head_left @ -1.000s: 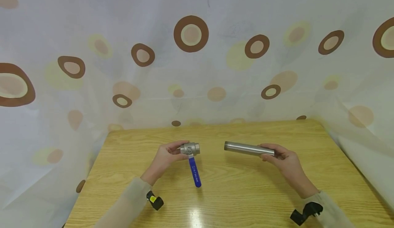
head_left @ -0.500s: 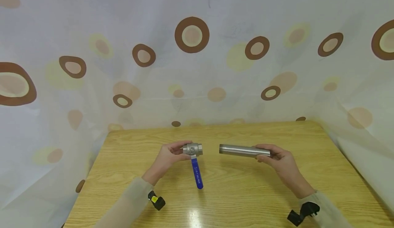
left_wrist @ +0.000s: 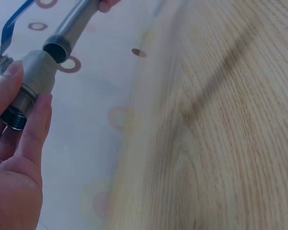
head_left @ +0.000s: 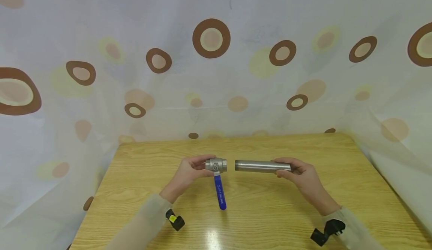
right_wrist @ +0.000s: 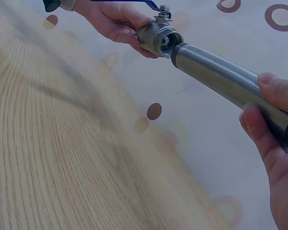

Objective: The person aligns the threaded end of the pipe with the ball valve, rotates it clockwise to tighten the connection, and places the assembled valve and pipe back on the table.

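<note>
My left hand (head_left: 189,173) grips a steel ball valve (head_left: 216,164) by its left end, thumb and fingers round the body. The valve's blue lever (head_left: 220,193) points down toward me in the head view. Opposite, my right hand (head_left: 302,175) pinches a steel pipe (head_left: 258,166) near its far right end. Threads show at the pipe's near end (right_wrist: 175,55), which faces the valve's open port (right_wrist: 169,42). In the head view a small gap separates pipe and valve, and the two are roughly in line. Both are held above the table.
Below the hands spreads a wood-grain table (head_left: 256,212). A pale curtain (head_left: 236,73) with brown and yellow ovals hangs behind it and along both sides. Each wrist carries a small black camera (head_left: 175,220).
The pipe has moved left with my right hand, while the valve has shifted slightly right in my left hand. The gap between them has narrowed, and the pipe lies more level.
</note>
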`<state>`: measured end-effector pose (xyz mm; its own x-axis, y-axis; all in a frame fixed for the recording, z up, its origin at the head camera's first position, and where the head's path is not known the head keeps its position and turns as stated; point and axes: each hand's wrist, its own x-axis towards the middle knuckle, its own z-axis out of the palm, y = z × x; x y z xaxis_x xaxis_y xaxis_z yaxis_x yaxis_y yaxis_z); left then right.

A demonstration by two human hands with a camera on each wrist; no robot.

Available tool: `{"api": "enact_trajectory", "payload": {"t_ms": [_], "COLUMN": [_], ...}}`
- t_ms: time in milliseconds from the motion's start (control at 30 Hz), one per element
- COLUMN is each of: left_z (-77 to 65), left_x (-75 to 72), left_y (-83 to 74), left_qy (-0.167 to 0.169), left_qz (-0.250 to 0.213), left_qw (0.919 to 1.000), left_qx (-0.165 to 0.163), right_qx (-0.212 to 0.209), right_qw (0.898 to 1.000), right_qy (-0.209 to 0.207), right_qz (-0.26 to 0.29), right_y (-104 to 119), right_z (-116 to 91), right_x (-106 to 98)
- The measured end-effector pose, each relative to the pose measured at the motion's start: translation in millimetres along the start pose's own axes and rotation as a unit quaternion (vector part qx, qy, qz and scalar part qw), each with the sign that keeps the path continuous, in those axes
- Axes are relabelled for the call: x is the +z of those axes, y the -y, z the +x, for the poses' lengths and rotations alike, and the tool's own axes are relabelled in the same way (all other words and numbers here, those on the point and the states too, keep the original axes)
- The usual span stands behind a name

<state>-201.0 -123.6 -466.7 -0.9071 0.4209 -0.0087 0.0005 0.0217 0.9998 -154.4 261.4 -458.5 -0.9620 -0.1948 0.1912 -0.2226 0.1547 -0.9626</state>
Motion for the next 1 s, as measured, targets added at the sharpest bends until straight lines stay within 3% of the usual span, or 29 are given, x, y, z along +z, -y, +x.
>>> {"api": "enact_trajectory", "payload": {"t_ms": [1000], "left_z": [-0.9], "left_x": [11.2], "left_y": [-1.5], "left_qy": [0.008], "left_qz": [-0.029], "left_qw": [0.9995], "left_qx": [-0.006], "right_qx": [-0.017], "right_qw": [0.998], "right_qy": [0.023], "right_qz": [0.048], "right_y": [0], "right_z": [6], "right_x": [13]}}
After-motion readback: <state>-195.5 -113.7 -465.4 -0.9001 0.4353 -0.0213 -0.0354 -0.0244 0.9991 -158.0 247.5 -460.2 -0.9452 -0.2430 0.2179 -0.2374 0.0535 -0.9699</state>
